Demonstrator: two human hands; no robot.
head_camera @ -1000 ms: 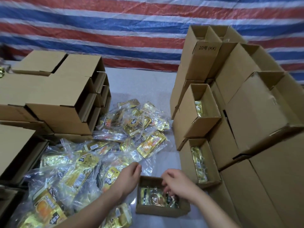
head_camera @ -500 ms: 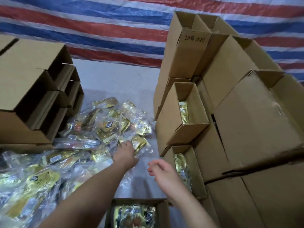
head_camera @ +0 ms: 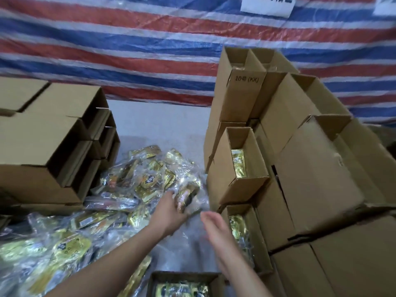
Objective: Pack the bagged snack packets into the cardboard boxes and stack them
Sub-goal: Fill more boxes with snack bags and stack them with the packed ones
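Striped red, white and blue tarpaulin (head_camera: 128, 50) is hanging across the far side, with a pale grey table surface (head_camera: 158, 123) lying in front of it. Spreading over the left and middle of that surface is a heap of clear plastic bags of gold snack packets (head_camera: 147, 181). At the near edge, an open brown cardboard box (head_camera: 182, 284) is showing gold packets already lying inside it.

On the far left, a stack of empty brown cardboard boxes lying on their sides (head_camera: 53, 142) is sitting beside the heap. On the right, a tall stack of upright open-topped cardboard boxes (head_camera: 278, 159) is rising, several of them showing gold packets inside.

Reaching into the right end of the heap, the left hand (head_camera: 171, 211) is curling its fingers around one clear bagged packet (head_camera: 186, 196) and gripping it. Just right of it, the right hand (head_camera: 214, 226) is hovering above the surface with fingers straight and together, holding nothing, near the lowest packed box of the right stack.
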